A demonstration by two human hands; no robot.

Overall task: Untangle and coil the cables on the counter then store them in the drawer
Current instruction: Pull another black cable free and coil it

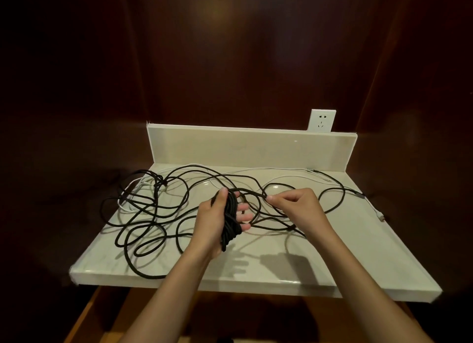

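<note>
A long black cable (153, 214) lies in loose tangled loops across the pale counter (281, 268). My left hand (212, 222) holds a coil of that black cable (230, 220) wound around its palm and fingers, thumb on top. My right hand (294, 204) pinches a black strand between thumb and forefinger just right of the coil. A thin white cable (281, 169) runs along the back of the counter and loops at the left under the black one.
A raised backsplash (250, 148) closes the counter's far side, with a white wall socket (322, 121) above its right end. Cable ends with connectors (359, 194) hang over the right edge. Wood-coloured furniture (84, 317) shows below the front edge.
</note>
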